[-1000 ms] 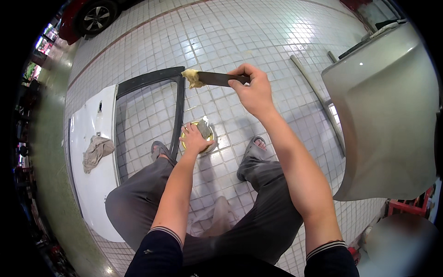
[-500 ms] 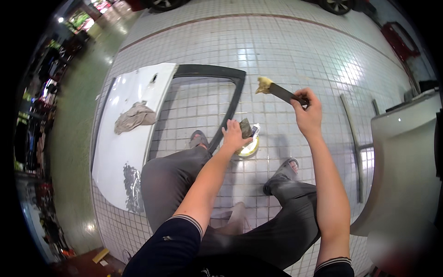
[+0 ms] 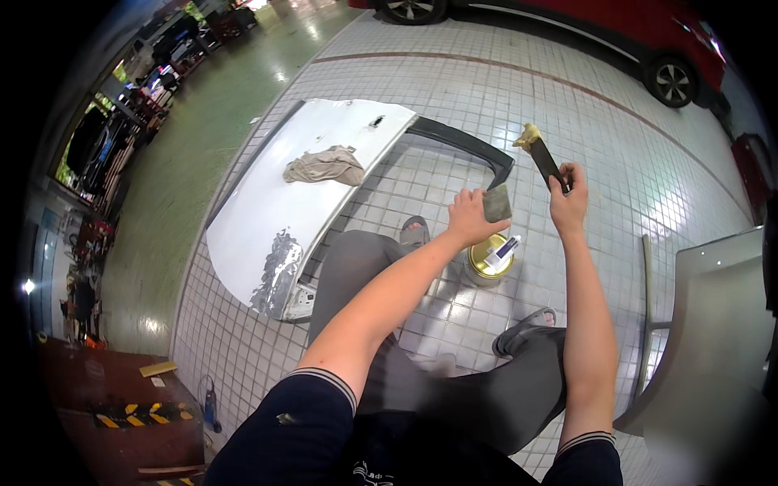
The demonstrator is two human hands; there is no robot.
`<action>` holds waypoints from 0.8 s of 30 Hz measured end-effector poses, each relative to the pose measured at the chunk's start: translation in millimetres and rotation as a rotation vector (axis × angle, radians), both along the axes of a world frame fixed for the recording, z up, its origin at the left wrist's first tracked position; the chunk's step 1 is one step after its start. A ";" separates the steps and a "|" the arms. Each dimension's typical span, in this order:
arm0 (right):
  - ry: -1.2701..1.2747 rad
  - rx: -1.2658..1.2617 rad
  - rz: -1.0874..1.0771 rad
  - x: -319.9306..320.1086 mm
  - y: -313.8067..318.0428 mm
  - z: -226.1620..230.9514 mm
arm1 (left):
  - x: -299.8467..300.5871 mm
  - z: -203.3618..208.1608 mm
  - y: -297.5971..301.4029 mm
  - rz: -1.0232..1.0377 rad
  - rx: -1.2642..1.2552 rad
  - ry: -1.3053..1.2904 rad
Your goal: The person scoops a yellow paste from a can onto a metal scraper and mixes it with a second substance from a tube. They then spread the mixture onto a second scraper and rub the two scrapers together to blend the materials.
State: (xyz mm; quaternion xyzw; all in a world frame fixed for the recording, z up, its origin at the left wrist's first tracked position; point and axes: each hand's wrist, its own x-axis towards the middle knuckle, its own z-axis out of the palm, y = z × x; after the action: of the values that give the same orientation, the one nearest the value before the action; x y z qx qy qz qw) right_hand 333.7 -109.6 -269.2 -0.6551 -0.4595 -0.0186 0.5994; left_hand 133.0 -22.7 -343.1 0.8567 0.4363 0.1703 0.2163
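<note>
My left hand [image 3: 472, 217] grips a flat, square grey-green plate [image 3: 498, 205] by its edge. Just below it stands a round can [image 3: 478, 275] with a gold-coloured lid, and a white and blue tube [image 3: 502, 253] lies on top. In my right hand [image 3: 570, 206] is a dark flat putty knife [image 3: 545, 162], held by its lower end. A lump of yellowish putty [image 3: 528, 136] clings to its upper tip. To the left a white car door [image 3: 259, 202] lies on the floor, with a scuffed grey patch [image 3: 277, 271] near its lower edge.
A crumpled beige cloth [image 3: 324, 168] rests on the door. On the right are a silver-grey body panel [image 3: 705, 300] and a long thin strip [image 3: 646, 316]. A red car [image 3: 567, 36] is parked at the far side. A brown surface with hazard stripes [image 3: 142, 415] is at lower left.
The view has turned left, so the door and can sit further right. My left hand has lifted the plate, uncovering more of the can and tube. The putty knife is more upright.
</note>
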 end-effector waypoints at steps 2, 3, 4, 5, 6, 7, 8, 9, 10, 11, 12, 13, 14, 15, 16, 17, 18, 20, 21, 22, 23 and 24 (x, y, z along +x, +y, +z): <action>-0.004 0.024 0.014 -15.8 8.2 2.5 | -15.4 1.5 5.1 0.013 -0.016 -0.041; 0.005 0.039 0.032 -20.9 13.4 0.3 | -21.4 3.0 8.4 0.032 -0.025 -0.050; 0.003 0.057 0.033 -18.4 13.9 4.7 | -17.2 8.1 11.3 0.033 -0.030 -0.069; -0.004 0.084 0.040 -17.2 15.4 8.1 | -21.6 12.7 17.2 0.052 -0.004 -0.083; -0.005 0.119 0.054 -20.4 17.4 11.9 | -24.8 16.7 24.1 0.060 0.023 -0.099; -0.001 0.143 0.063 -19.9 16.6 13.8 | -23.9 26.9 26.7 0.103 -0.034 -0.097; 0.003 0.169 0.072 -21.3 14.8 16.3 | -24.8 36.7 29.9 0.144 -0.092 -0.091; 0.030 0.178 0.079 -29.5 15.9 20.8 | -34.8 39.5 39.8 0.158 -0.219 -0.213; 0.046 0.172 0.090 -32.3 16.4 23.7 | -41.3 43.4 48.8 0.151 -0.330 -0.304; 0.063 0.162 0.102 -34.0 17.4 25.0 | -46.2 47.3 57.5 0.149 -0.441 -0.393; 0.075 0.159 0.111 -33.9 17.8 25.1 | -48.3 53.6 64.9 0.128 -0.533 -0.455; 0.085 0.150 0.120 -33.3 17.7 23.4 | -46.2 60.3 67.1 0.106 -0.588 -0.487; 0.095 0.142 0.129 -31.7 18.5 22.6 | -44.5 67.3 69.8 0.086 -0.643 -0.517; 0.078 0.139 0.121 -25.1 15.7 21.5 | -35.9 81.6 63.0 0.051 -0.664 -0.520; 0.070 0.139 0.129 -26.6 17.6 20.2 | -34.8 85.0 62.8 0.036 -0.663 -0.524; 0.062 0.140 0.137 -26.5 21.1 20.1 | -32.2 88.8 63.5 0.018 -0.663 -0.525; 0.101 0.128 0.151 -29.8 26.7 15.3 | -34.5 83.9 64.9 0.015 -0.653 -0.529; 0.214 0.157 0.212 -29.4 37.3 9.3 | -33.4 76.2 71.5 0.005 -0.642 -0.531; 0.274 0.162 0.248 -31.7 42.4 5.3 | -32.5 71.5 73.9 0.008 -0.647 -0.529; 0.303 0.157 0.272 -32.5 46.3 2.1 | -30.6 67.4 76.2 0.008 -0.661 -0.529; 0.333 0.151 0.296 -31.7 49.5 -0.1 | -29.0 63.9 79.4 0.007 -0.675 -0.527; 0.356 0.140 0.309 -28.0 49.5 -1.9 | -20.4 62.0 78.6 -0.006 -0.707 -0.530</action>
State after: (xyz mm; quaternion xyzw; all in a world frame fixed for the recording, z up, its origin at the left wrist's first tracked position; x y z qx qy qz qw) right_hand 305.7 -60.1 -271.0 -0.5269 -0.4389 0.1573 0.7107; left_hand 112.6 56.0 -281.1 0.6580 0.3945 0.2238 0.6011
